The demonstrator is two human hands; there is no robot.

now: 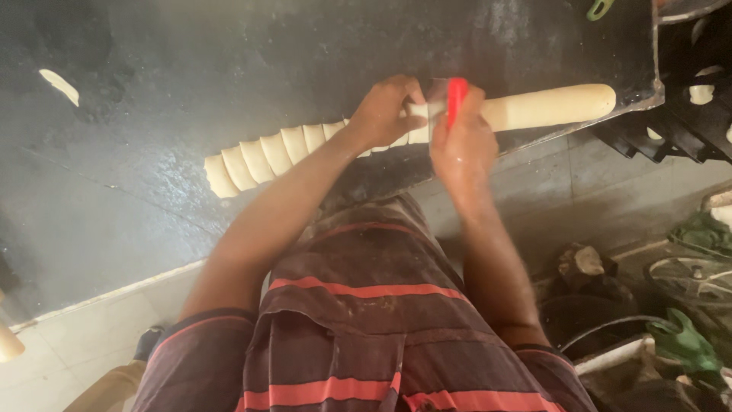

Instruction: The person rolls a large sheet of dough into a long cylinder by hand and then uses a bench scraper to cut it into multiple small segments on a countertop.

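Striped shirt [358, 336] filled the foreground; beyond it, cut slices [263, 156] leaned on the dark bench [152, 91]. Left hand [385, 111] pressed its fingers on the dough log [549, 107], beside the right hand [461, 145], which gripped a red-handled scraper [455, 99]. A slipping blade might nick those fingers.

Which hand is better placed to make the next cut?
Right. The right hand holds the red-handled cutter on the dough log; the left hand steadies the slices.
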